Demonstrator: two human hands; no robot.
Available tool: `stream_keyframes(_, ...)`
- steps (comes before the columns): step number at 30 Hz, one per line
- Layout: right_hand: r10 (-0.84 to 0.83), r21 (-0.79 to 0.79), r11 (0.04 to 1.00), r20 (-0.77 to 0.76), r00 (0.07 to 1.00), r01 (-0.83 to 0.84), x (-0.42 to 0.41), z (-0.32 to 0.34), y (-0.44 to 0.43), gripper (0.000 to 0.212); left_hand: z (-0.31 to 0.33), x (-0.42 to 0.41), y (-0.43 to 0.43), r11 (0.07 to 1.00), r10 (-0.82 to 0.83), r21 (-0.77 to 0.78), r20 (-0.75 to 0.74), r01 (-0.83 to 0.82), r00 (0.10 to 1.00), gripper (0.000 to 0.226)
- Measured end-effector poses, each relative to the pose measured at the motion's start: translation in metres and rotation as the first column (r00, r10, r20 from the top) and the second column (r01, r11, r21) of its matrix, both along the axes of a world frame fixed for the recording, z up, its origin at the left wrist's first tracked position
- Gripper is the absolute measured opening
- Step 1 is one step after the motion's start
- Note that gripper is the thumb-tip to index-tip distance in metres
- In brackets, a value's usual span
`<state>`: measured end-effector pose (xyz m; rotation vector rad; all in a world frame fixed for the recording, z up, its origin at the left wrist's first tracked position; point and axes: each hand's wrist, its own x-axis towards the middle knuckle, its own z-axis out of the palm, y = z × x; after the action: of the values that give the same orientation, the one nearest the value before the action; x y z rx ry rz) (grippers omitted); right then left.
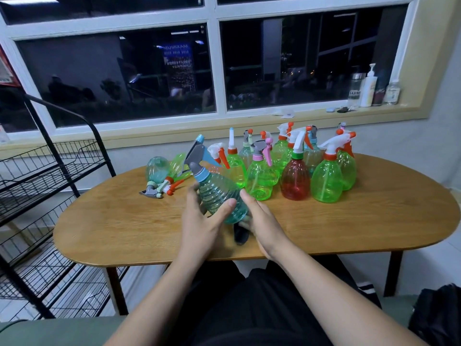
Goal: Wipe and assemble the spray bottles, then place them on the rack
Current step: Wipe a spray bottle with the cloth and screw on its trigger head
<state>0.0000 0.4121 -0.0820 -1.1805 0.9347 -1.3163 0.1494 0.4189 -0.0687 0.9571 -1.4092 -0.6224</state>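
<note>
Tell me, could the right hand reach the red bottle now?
Probably yes: the red bottle stands just beyond the right hand, bare tabletop between, though it holds a dark cloth.

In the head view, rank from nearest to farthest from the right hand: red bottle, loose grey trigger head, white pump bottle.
1. Red bottle, just beyond the right hand, slightly right.
2. Grey trigger head, lying at the table's left.
3. White pump bottle, far right on the window sill.

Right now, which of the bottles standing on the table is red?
The red bottle in the front row, green collar, white trigger, between the pink-collared green bottle and the orange-collared green bottle.
</note>
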Motion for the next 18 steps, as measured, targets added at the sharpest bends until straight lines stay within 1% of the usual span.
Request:
stream_keyframes(3, 0.039, 0.027, 0.999, 0.060, 0.997, -0.041, -0.003, 0.001, 0.001, 0.075, 0.003, -0.002, -0.010, 1.000, 0.023, -0.005, 0.024, -0.023, 0.999, 0.086)
stream_keyframes(6, 0.062, 0.040, 0.997, 0.069, 0.996, -0.065, -0.004, 0.001, 0.001, 0.077, 0.005, 0.002, -0.021, 0.996, 0.087, -0.004, 0.073, -0.087, 0.993, 0.080)
stream_keyframes(9, 0.044, 0.018, 0.999, 0.128, 0.991, -0.047, -0.007, 0.004, 0.003, 0.065, 0.007, 0.009, -0.024, 0.992, 0.123, 0.005, 0.106, -0.125, 0.987, 0.078)
stream_keyframes(11, 0.042, 0.024, 0.999, 0.171, 0.984, -0.047, -0.008, 0.006, 0.005, 0.062, 0.003, 0.015, -0.023, 0.990, 0.136, 0.010, 0.124, -0.138, 0.983, 0.080)
stream_keyframes(15, 0.064, 0.029, 0.997, 0.143, 0.988, -0.069, -0.006, 0.008, 0.005, 0.061, -0.002, 0.010, -0.010, 0.993, 0.113, 0.030, 0.086, -0.116, 0.990, 0.072)
stream_keyframes(18, 0.077, 0.025, 0.996, 0.147, 0.986, -0.082, -0.005, 0.006, 0.003, 0.041, 0.005, -0.003, -0.004, 0.998, 0.063, 0.018, 0.052, -0.064, 0.997, 0.067)
